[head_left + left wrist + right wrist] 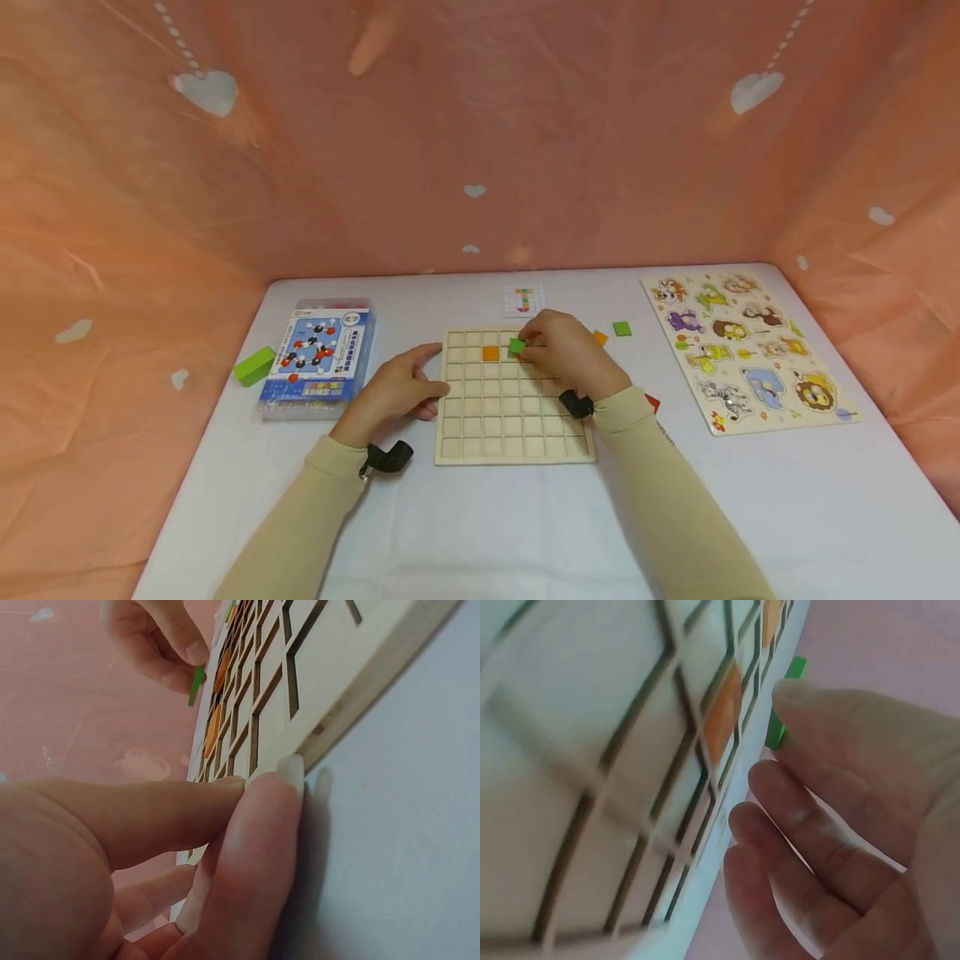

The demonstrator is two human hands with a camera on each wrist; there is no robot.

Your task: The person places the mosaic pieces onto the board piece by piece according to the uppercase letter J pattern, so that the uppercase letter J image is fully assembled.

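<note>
A pale wooden grid board (491, 425) lies flat on the table. My left hand (397, 385) is at its left side, the thumb and a fingertip touching the edge in the left wrist view. Between thumb and forefinger, my right hand (570, 352) pinches a green square tile (516, 346), held tilted just above the upper part of the board. One orange tile (491, 353) sits in a cell near the top. A second orange tile (722, 716) lies in the grid, mostly hidden by the green tile and hand in the head view.
Behind the board is a small pattern card (523, 300). Loose green (622, 328), orange and red tiles lie right of the board. Farther right is an animal puzzle board (750, 358). At left are a boxed molecule set (318, 354) and a green block (255, 367).
</note>
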